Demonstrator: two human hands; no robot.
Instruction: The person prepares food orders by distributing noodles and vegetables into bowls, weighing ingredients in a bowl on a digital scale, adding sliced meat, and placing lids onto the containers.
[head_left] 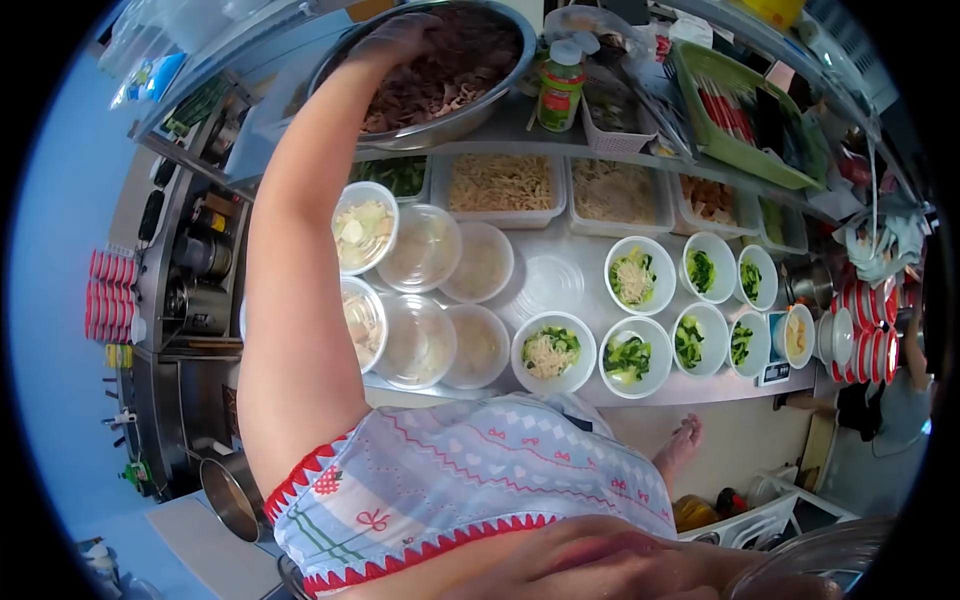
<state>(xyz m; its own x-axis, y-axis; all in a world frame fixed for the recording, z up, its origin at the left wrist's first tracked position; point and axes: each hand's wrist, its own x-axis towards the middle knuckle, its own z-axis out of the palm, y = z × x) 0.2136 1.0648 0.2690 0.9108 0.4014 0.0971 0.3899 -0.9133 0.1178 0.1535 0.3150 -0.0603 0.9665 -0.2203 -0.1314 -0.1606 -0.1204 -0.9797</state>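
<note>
My left hand, in what looks like a thin clear glove, reaches into a large metal bowl of dark sliced meat on the upper shelf. Its fingers are blurred against the meat, so their grip is unclear. My right hand hangs low by the counter's front edge, fingers loosely bent and apart, holding nothing. Nearest to it are white bowls with chopped greens. Two bowls, one nearby with a pale shredded topping, carry shreds over the greens.
Lidded bowls stand stacked at left on the steel counter. Behind them are tubs of pale shreds. The shelf holds a green-labelled bottle and a green basket. A pot is at lower left. Another person is at far right.
</note>
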